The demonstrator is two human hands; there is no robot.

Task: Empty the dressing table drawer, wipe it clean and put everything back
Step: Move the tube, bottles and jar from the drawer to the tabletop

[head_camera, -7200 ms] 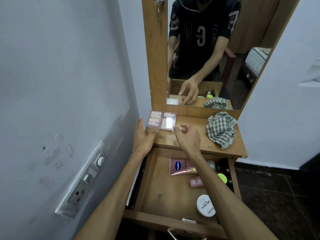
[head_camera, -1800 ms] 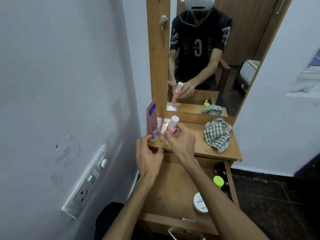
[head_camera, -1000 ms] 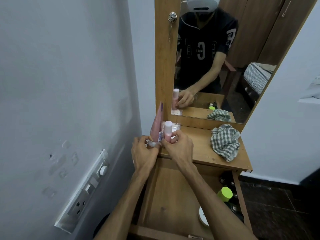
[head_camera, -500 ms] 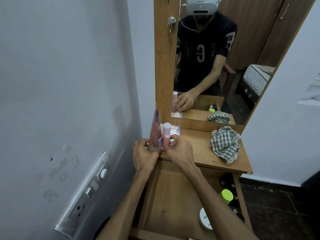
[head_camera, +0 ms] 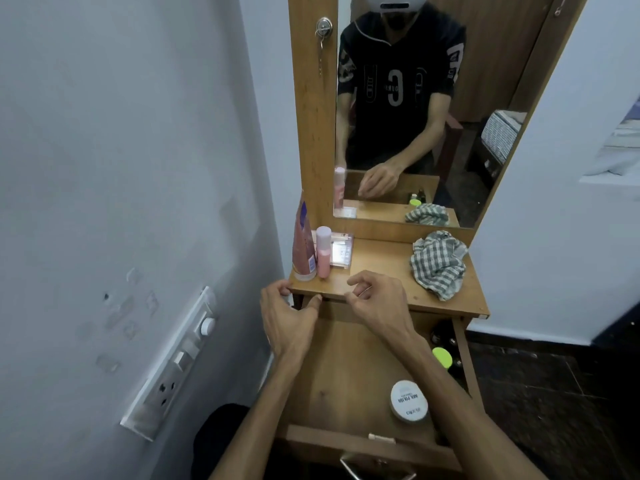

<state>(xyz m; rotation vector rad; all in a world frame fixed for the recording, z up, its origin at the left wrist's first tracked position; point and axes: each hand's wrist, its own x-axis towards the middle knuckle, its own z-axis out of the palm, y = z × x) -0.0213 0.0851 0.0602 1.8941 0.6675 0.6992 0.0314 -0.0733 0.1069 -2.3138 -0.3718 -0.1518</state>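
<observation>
The wooden drawer (head_camera: 332, 372) is pulled out below the dressing table top (head_camera: 381, 268). On the top's left corner a pink tube (head_camera: 303, 251) and a small pink bottle (head_camera: 323, 252) stand upright, with a flat clear palette box (head_camera: 341, 252) behind them. A checked cloth (head_camera: 438, 263) lies crumpled at the right. Inside the drawer lie a round white jar (head_camera: 408, 401), a green-capped bottle (head_camera: 442, 357) and dark small bottles at the right. My left hand (head_camera: 287, 317) hovers at the table's front edge, fingers loosely curled, holding nothing. My right hand (head_camera: 375, 301) hovers beside it, empty.
A mirror (head_camera: 415, 109) rises behind the table top, with a key in a lock (head_camera: 323, 26) on its wooden frame. A wall with a white switch and socket panel (head_camera: 173, 362) stands close on the left. Dark floor lies to the right.
Both hands have let go of the pink tube and the pink bottle and drawn back toward the table's front edge. The two items now stand on their own.
</observation>
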